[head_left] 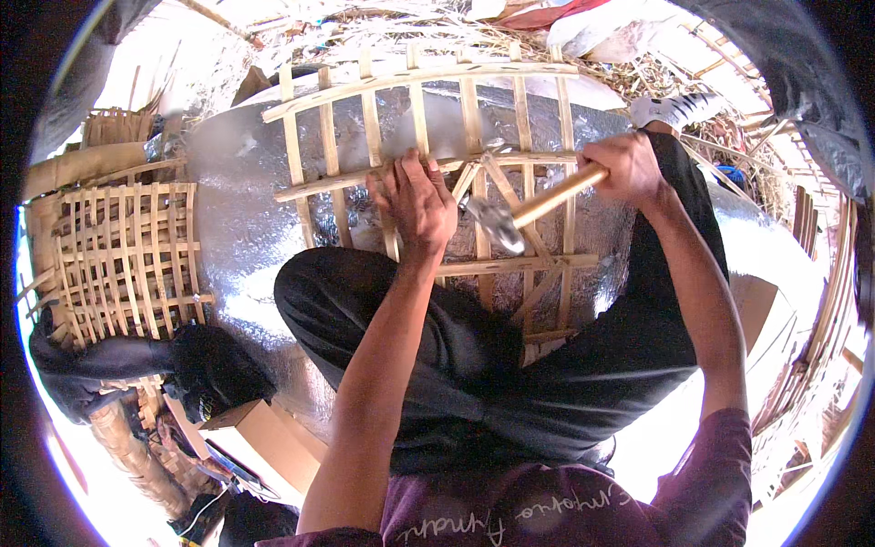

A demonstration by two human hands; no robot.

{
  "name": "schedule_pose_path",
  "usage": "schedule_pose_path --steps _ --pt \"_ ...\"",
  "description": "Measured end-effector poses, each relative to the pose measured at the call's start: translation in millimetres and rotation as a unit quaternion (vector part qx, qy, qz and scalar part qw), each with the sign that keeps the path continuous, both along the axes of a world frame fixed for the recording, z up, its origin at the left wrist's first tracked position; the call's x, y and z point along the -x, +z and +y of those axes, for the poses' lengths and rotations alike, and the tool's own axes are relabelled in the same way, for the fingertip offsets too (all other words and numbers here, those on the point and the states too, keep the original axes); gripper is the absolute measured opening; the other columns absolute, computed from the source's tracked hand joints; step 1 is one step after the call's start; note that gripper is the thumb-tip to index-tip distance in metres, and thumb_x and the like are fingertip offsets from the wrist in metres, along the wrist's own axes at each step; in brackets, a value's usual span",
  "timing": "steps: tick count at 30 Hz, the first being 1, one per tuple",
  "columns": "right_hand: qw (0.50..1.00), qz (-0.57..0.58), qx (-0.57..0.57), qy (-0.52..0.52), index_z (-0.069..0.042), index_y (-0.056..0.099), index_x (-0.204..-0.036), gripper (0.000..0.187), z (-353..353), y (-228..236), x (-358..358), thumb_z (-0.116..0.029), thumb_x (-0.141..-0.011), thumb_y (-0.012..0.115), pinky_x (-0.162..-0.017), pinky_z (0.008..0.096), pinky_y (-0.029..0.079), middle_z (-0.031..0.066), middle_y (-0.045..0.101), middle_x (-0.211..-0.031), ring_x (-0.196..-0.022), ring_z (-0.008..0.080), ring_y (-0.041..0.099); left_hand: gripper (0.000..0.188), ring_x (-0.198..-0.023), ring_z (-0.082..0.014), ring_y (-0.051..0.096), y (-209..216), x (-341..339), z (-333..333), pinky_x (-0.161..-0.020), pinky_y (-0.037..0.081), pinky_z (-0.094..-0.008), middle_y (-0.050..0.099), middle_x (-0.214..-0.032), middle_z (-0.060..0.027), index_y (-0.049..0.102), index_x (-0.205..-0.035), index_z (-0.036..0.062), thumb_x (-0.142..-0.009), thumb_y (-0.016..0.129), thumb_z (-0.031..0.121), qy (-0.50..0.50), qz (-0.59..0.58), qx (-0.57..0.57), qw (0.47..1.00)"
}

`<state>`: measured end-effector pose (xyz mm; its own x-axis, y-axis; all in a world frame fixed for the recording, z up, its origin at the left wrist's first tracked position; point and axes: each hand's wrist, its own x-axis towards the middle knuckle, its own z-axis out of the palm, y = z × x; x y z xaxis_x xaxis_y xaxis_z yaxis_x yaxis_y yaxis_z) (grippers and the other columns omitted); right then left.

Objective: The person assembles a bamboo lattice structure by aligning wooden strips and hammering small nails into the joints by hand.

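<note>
A bamboo lattice (470, 114) of long upright strips crossed by several horizontal ones lies in front of me, its near part beside my bent legs. My left hand (421, 202) is closed at its middle cross strip (342, 185), fingers bent over the bamboo. Whether a small nail is between the fingertips is hidden. My right hand (622, 169) grips a hammer (547, 201) by its wooden handle. The metal hammer head (497, 225) hangs over the lattice, right of my left hand, slightly blurred. Slanted strips (503, 182) meet the middle cross strip near it.
Shiny silver sheeting (241, 214) spreads under the lattice. A woven bamboo panel (128, 260) is on the left, with black cloth (214, 365) below it. An open cardboard box (264, 438) sits at lower left. Straw and bamboo scraps (383, 41) lie at the far side.
</note>
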<state>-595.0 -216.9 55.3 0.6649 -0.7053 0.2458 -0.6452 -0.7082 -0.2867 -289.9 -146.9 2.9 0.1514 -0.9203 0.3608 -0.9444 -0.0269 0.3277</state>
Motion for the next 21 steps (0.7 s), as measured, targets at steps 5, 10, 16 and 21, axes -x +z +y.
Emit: schedule_pose_path --steps 5,10,16,21 --pt "0.995 0.003 0.051 0.084 -0.010 0.063 -0.079 0.013 -26 7 -5 -0.013 -0.070 0.072 -0.049 0.0358 0.049 0.0027 0.061 -0.062 -0.053 0.0210 0.061 0.026 -0.111 -0.0334 0.051 3 1 -1 -0.106 0.021 -0.0604 0.058 -0.105 -0.0148 0.051 -0.117 0.0030 -0.096 0.051 0.018 0.006 0.020 -0.026 0.999" --pt "0.992 -0.001 -0.030 0.124 -0.016 0.061 -0.075 0.017 -29 24 -9 -0.022 -0.065 0.074 -0.055 0.0344 0.049 0.0004 0.061 -0.066 -0.061 0.0201 0.063 0.025 -0.112 -0.0336 0.050 0 2 1 -0.105 0.020 -0.0592 0.058 -0.105 -0.0155 0.051 -0.117 0.0030 -0.095 0.052 0.016 0.008 0.002 -0.003 1.000" --pt "0.991 0.099 0.071 0.057 -0.016 0.065 -0.080 0.017 -45 2 1 -0.017 -0.068 0.075 -0.055 0.0335 0.050 -0.0033 0.064 -0.069 -0.060 0.0152 0.063 0.023 -0.113 -0.0331 0.051 3 5 1 -0.105 0.021 -0.0580 0.059 -0.106 -0.0151 0.053 -0.115 0.0035 -0.095 0.053 0.016 0.012 0.010 0.009 1.000" --pt "0.996 0.047 0.028 0.076 -0.016 0.065 -0.078 0.016 -48 4 1 -0.015 -0.066 0.075 -0.054 0.0323 0.051 -0.0030 0.063 -0.066 -0.060 0.0151 0.063 0.022 -0.113 -0.0329 0.051 1 3 -2 -0.105 0.020 -0.0584 0.059 -0.106 -0.0154 0.054 -0.114 0.0043 -0.095 0.052 0.016 0.016 0.010 -0.013 1.000"
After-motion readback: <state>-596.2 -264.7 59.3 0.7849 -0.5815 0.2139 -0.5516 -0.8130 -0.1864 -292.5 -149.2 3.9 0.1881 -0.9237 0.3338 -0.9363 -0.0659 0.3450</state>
